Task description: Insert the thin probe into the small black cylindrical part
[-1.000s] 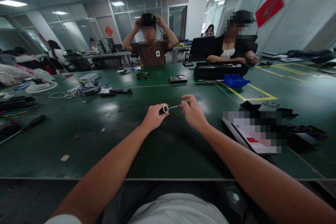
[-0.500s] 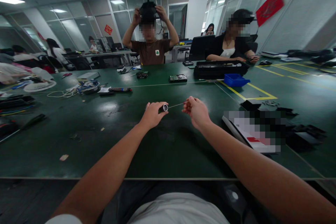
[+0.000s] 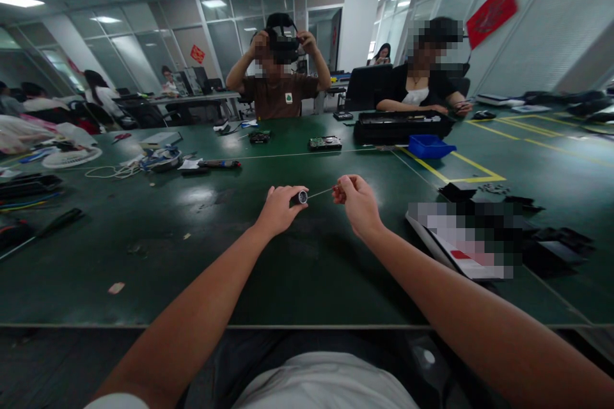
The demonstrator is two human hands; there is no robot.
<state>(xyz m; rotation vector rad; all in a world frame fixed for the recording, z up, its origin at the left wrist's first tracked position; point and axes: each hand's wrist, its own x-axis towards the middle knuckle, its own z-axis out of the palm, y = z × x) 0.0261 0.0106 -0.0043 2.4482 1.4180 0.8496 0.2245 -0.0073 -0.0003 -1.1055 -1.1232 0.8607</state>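
Note:
Between the thumb and fingers of my left hand (image 3: pixel 281 209) is a small dark cylinder (image 3: pixel 302 197) with a silvery round end facing me. A thin metal rod (image 3: pixel 320 193) runs from beside that round end to my right hand (image 3: pixel 357 201). The fingers of my right hand are closed round the rod's other end, which they mostly hide. Whether the rod's tip touches the cylinder is too small to tell. Both hands are above the green table (image 3: pixel 288 281).
A tilted white item (image 3: pixel 446 243) and black parts (image 3: pixel 561 249) lie to the right. Further back are a blue tray (image 3: pixel 430 146), a black case (image 3: pixel 403 128) and a circuit board (image 3: pixel 325 142). Cables (image 3: pixel 160 158) and a dark tool (image 3: pixel 218 165) lie left. Two people sit opposite.
My right hand has shifted slightly, its fingers turned a little round the rod. My left hand stays in place. The person opposite has lowered a black headset onto the head.

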